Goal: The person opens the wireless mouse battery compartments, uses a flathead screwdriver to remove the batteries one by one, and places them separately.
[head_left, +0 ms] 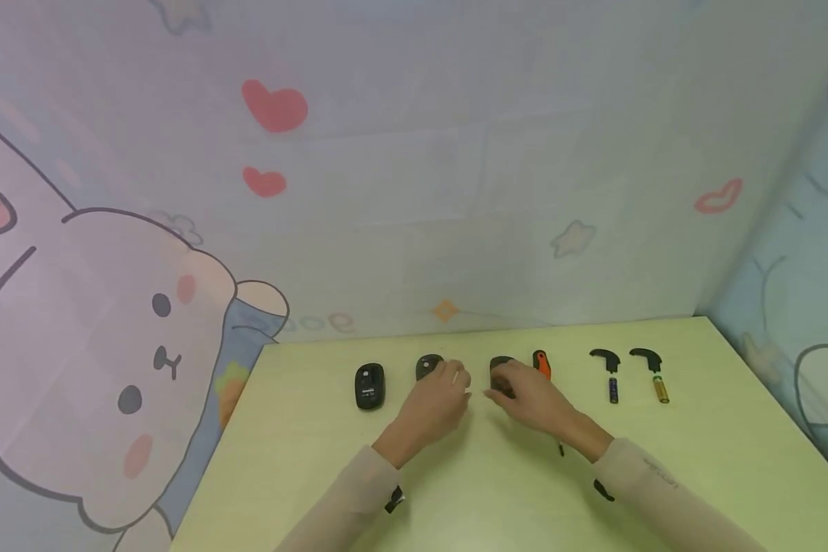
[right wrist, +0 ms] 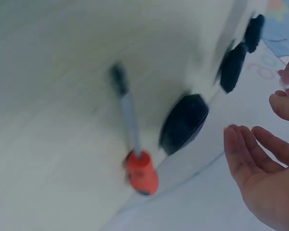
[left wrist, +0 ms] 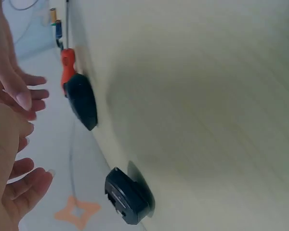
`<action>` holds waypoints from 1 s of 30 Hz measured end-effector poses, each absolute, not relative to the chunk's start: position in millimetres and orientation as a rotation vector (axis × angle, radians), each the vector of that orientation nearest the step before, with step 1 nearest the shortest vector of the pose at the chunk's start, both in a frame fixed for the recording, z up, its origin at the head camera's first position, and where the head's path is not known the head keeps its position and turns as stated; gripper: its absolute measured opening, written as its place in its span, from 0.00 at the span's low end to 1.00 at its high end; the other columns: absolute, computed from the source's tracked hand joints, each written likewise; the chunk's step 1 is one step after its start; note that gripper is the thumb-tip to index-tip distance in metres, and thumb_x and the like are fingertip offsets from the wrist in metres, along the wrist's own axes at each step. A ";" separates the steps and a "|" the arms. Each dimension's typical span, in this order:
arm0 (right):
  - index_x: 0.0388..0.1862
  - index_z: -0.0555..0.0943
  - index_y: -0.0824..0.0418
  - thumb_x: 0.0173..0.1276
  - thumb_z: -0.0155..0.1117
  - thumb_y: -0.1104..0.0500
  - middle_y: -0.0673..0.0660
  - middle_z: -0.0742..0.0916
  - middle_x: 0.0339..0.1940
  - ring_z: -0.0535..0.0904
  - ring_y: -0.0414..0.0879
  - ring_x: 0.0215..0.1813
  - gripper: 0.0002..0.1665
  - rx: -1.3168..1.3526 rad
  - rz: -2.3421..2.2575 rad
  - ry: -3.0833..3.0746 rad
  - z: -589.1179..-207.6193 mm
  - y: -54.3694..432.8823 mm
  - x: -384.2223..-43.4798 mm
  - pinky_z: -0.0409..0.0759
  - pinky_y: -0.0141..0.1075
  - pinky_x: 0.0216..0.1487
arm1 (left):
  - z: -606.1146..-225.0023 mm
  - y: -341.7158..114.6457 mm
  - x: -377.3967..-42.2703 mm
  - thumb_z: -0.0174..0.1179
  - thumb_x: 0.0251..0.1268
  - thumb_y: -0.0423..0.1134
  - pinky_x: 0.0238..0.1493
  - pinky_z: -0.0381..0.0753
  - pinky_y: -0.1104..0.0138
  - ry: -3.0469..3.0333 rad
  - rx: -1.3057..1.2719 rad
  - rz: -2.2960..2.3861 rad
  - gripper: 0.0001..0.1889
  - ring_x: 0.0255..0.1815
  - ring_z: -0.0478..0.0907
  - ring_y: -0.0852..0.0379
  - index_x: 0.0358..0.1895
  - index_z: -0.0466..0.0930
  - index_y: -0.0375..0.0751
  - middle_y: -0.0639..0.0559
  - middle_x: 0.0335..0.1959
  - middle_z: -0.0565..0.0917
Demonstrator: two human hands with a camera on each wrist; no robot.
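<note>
My left hand (head_left: 436,399), fingers loosely bent and holding nothing, hovers over the table just in front of the middle black computer mouse (head_left: 426,366), partly covering it in the head view. The right hand (head_left: 534,399) has relaxed fingers with nothing between them; it overlaps the right black mouse (head_left: 500,364). In the right wrist view, that mouse (right wrist: 185,122) stands apart from the fingers (right wrist: 236,149). A screwdriver with an orange handle (head_left: 541,363) lies beside it, its shaft mostly hidden under the right arm. The left black mouse (head_left: 369,386) sits farther left.
To the right lie two curved black pieces (head_left: 607,357), with a blue battery (head_left: 613,389) and a yellow battery (head_left: 661,389) below them. The pale table (head_left: 276,460) ends at a printed cloth wall (head_left: 414,253) behind, and another cloth (head_left: 793,322) borders the right side.
</note>
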State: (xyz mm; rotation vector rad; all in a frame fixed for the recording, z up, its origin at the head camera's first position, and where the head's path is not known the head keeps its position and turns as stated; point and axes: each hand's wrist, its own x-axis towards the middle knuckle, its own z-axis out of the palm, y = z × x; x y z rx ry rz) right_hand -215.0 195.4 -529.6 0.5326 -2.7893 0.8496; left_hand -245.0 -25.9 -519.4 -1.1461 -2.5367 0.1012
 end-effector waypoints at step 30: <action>0.78 0.69 0.68 0.77 0.65 0.47 0.70 0.76 0.76 0.74 0.67 0.76 0.40 0.823 0.280 -2.845 -574.4 258.9 -234.4 0.75 0.59 0.77 | -564.7 17.2 -288.4 0.58 0.74 0.66 0.79 0.75 0.61 -2.809 -1.244 0.194 0.44 0.83 0.65 0.50 0.82 0.61 0.42 0.46 0.85 0.63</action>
